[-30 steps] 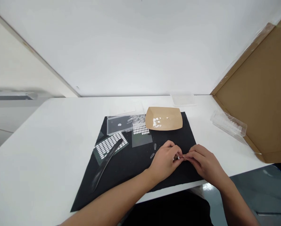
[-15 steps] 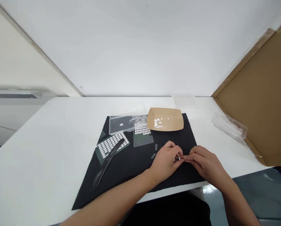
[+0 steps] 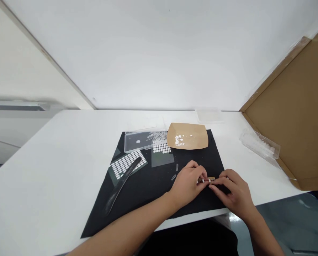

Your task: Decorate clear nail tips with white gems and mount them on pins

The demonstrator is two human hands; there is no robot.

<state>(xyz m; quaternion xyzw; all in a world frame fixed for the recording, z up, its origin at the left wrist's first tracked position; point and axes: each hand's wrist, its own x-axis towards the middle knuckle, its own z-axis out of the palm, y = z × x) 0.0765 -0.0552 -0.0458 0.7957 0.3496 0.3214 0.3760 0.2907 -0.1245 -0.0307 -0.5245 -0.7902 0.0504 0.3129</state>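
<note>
My left hand [image 3: 188, 181] is closed in a pinch around a narrow brown strip [image 3: 211, 178] low over the black mat [image 3: 143, 199]. Small white oval pieces [image 3: 209, 180] show along its near edge. At its right end, the thumb and index fingertip of my right hand [image 3: 235, 192] close on the strip; the exact contact is too small to make out. The left fingers hide most of the strip. Just left of that hand, two clear nail tips [image 3: 173, 177] lie on the mat.
A cardboard tray [image 3: 199, 142] with white bits stands behind my hands. Left of it are a clear box [image 3: 133, 144] with clear nail tips, sheets of white oval stickers [image 3: 127, 163] and a dark curved nail file [image 3: 118, 190]. Another clear box [image 3: 257, 145] sits right, beside a cardboard panel [image 3: 295, 117].
My right hand has shifted slightly right and its fingers have spread a little, uncovering the strip's right end and another white oval. My left hand has stayed in place.
</note>
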